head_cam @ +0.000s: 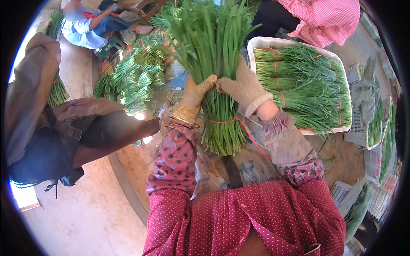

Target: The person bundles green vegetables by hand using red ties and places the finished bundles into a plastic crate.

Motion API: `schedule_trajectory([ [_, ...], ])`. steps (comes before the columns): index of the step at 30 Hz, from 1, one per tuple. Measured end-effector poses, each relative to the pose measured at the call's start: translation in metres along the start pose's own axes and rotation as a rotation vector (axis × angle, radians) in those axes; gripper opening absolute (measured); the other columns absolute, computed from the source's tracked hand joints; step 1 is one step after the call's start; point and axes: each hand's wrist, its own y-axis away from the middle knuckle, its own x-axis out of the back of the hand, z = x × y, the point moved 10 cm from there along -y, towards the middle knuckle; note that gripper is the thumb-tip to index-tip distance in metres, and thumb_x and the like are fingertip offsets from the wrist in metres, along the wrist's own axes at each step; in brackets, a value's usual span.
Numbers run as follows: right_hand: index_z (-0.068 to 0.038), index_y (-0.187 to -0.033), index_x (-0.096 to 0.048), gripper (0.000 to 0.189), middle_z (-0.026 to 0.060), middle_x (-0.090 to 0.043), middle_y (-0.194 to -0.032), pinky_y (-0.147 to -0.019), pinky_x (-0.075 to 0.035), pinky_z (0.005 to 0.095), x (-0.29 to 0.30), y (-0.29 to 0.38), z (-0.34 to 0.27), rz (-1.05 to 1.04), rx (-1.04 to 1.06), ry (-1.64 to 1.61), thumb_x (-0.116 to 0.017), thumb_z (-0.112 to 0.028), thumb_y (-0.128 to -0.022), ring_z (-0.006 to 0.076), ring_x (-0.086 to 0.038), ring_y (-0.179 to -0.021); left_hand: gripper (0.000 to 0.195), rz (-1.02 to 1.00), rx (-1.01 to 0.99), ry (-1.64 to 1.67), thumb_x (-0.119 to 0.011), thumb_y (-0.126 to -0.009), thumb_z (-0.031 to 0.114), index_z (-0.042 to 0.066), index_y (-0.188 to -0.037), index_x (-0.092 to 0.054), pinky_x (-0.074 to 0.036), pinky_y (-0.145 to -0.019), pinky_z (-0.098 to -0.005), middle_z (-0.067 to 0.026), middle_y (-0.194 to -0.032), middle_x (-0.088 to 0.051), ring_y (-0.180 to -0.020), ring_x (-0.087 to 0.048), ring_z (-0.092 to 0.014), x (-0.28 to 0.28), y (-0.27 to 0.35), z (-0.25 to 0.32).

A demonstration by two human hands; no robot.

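Note:
Both my hands grip one large upright bundle of green garlic chives [221, 105] in front of my body. My left hand [195, 96], in a yellowish rubber glove, wraps its left side. On the right side is my right hand [245, 86], in a beige knitted glove; the two thumbs almost meet across the stalks. Below the hands an orange-red tie [224, 121] circles the stalks, and its loose end trails down to the right. The cut ends point towards my lap, and the leaf tips fan out away from me.
Right of the bundle, a white plastic crate [349, 112] holds tied chive bundles. A pile of bundles [137, 76] lies at the left. Co-workers sit at the upper left and upper right; another person's dark-clothed leg [105, 128] reaches in from the left. More crates [373, 163] line the far right.

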Motion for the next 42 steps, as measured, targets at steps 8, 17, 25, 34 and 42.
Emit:
schedule_trajectory([
  [8,-0.001,-0.124,-0.053,0.063,0.0228,-0.068,-0.105,-0.093,-0.05,0.0426,0.06,-0.047,-0.082,0.395,0.425,0.109,-0.076,-0.034,-0.076,0.0402,-0.065,-0.103,0.051,0.182,0.08,0.456,-0.073,-0.091,0.024,-0.001,-0.131,-0.053,-0.056,-0.09,-0.0406,-0.0111,-0.12,-0.066,-0.102,-0.067,-0.026,0.073,-0.006,-0.016],
  [17,-0.005,-0.124,-0.063,0.043,0.0152,-0.066,-0.114,-0.096,-0.048,0.0417,-0.098,-0.059,0.122,-0.489,0.319,-0.27,-0.067,-0.026,-0.087,0.0304,-0.06,-0.113,0.059,0.242,-0.423,-1.021,-0.038,-0.095,-0.009,0.004,-0.153,-0.03,-0.04,-0.112,-0.0352,-0.0202,-0.147,-0.047,-0.132,-0.05,-0.029,0.195,-0.011,-0.007],
  [25,0.0,-0.143,-0.039,0.084,0.0159,-0.065,-0.121,-0.096,-0.05,0.0347,0.013,0.016,0.023,-0.217,0.057,-0.774,-0.082,-0.016,-0.073,0.0211,-0.063,-0.11,0.081,-0.06,-0.006,-0.073,-0.067,-0.09,0.054,0.006,-0.149,-0.037,-0.046,-0.105,-0.043,-0.0132,-0.142,-0.052,-0.131,-0.05,-0.028,-0.07,-0.071,0.093],
  [34,0.002,-0.136,-0.048,0.05,0.0165,-0.063,-0.126,-0.099,-0.053,0.045,0.159,0.007,0.07,0.306,0.189,-1.346,-0.065,-0.018,-0.093,0.0274,-0.063,-0.115,0.094,0.047,0.065,-0.215,-0.055,-0.093,0.063,0.012,-0.159,-0.01,-0.05,-0.09,-0.0521,-0.026,-0.144,-0.046,-0.134,-0.044,-0.039,-0.058,-0.085,0.044],
  [42,-0.002,-0.132,-0.047,0.043,0.0107,-0.064,-0.117,-0.088,-0.055,0.0356,0.168,-0.003,0.273,1.101,-0.123,-1.22,-0.062,-0.004,-0.092,0.0227,-0.066,-0.101,0.082,-0.002,0.36,-0.096,-0.058,-0.097,0.05,0.011,-0.157,-0.017,-0.053,-0.086,-0.0463,-0.0192,-0.131,-0.056,-0.113,-0.06,-0.031,-0.067,-0.034,-0.101],
])
